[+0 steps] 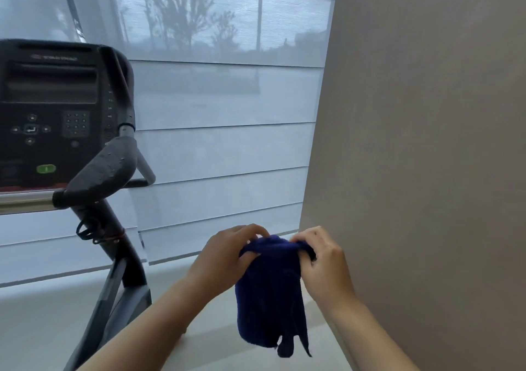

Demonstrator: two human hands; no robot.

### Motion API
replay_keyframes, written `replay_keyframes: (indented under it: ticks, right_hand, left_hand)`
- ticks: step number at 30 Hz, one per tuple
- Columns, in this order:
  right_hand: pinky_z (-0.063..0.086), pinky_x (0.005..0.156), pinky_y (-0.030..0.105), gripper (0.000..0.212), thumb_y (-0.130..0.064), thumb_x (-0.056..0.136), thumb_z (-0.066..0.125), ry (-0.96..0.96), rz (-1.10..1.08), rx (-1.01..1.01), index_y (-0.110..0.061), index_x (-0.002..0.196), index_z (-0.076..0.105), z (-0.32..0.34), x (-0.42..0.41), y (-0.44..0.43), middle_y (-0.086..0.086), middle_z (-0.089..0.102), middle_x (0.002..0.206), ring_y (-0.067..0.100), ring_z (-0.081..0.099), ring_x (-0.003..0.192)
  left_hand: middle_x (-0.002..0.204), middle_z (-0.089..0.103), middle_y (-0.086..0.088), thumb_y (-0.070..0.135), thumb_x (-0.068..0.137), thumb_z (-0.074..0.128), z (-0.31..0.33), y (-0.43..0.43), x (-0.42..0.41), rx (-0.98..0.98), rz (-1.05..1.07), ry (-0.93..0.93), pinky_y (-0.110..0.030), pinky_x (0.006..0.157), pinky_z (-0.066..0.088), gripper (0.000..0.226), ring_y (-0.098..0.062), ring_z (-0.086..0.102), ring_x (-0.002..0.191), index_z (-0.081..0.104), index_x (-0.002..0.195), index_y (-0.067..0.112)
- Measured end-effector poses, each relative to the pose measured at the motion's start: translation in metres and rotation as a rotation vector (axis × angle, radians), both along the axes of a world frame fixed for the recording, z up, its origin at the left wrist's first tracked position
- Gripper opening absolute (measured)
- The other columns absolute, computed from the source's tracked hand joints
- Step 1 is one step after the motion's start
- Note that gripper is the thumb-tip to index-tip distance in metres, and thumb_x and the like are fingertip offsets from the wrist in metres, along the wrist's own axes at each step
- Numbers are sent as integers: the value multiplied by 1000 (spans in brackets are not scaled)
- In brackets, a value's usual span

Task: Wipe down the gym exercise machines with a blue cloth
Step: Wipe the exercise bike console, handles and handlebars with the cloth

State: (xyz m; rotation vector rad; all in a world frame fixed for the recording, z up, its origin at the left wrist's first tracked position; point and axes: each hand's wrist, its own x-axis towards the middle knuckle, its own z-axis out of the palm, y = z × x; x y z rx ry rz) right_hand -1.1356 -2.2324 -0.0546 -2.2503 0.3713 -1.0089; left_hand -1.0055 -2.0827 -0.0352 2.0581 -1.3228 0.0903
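A dark blue cloth hangs in front of me at lower centre, folded over and drooping. My left hand pinches its top left edge and my right hand pinches its top right edge. Both hands are held up in the air, apart from any machine. At the left stands a black exercise machine with a button console and a padded handlebar grip that carries water droplets. Its dark upright post runs down to the floor.
A sheer pleated window blind covers the window behind the machine. A beige wall fills the right side, close to my right hand. Pale floor lies below, between the machine's base and me.
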Motion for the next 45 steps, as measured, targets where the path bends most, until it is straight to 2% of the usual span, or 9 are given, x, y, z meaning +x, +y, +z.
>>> replay_keyframes:
  ticks: [10,16,21,28,31,36,38,41,45]
  right_hand:
    - [43,70,7,35,7,79,59,-59,57,-1,-22,93,69,12,56,-11,-10,61,90,3,59,82]
    - [50,67,16,27,-2,78,68,-96,180,38,-29,85,68,23,100,7,-12,61,86,5,59,80]
    - [47,65,14,31,2,76,67,-143,253,23,-27,86,67,36,142,26,-15,60,85,3,58,80]
    - [40,61,10,28,13,72,60,-348,354,-56,-14,80,60,96,225,80,-3,52,89,1,52,78]
    - [42,67,12,24,11,74,60,-371,363,-93,-12,78,64,112,258,103,1,53,91,8,53,79]
    - [46,80,22,18,-3,85,57,-192,504,-230,-9,97,69,102,302,135,4,58,103,19,56,94]
    - [45,91,27,29,-20,88,56,-51,581,-330,-10,115,60,83,313,144,2,55,118,17,52,106]
    - [34,101,20,61,-48,85,54,86,595,-413,-18,136,40,61,322,149,-7,41,138,9,37,125]
    - [23,97,10,58,-47,84,59,60,590,-383,-22,135,45,61,330,142,-10,45,140,8,38,127]
  left_hand:
    - [81,57,22,21,83,62,23,-8,46,1,73,-74,-8,64,35,17,8,50,73,59,90,37]
    - [82,58,19,14,81,64,35,16,75,-2,193,-95,-6,64,34,18,6,50,70,67,88,31]
    - [88,65,8,6,80,64,60,47,96,-63,280,-163,-21,73,44,21,-9,55,77,70,90,23]
    - [86,66,3,-3,76,64,121,105,142,-176,470,-367,-22,78,45,25,-12,58,80,74,87,17]
    - [86,66,-1,-4,76,62,134,122,165,-191,538,-410,-30,77,48,25,-20,60,82,73,88,14]
    - [93,66,-5,-1,82,56,120,143,214,-62,641,-369,-31,84,44,24,-24,55,93,72,93,12]
    - [97,67,-4,2,85,56,109,148,231,-11,626,-342,-29,86,42,22,-23,55,96,72,95,13]
    - [100,66,-3,7,87,56,95,158,245,46,568,-305,-26,87,42,21,-20,55,97,72,100,13]
    - [115,61,-3,14,88,59,80,176,248,69,474,-310,-26,95,42,26,-18,55,105,67,113,12]
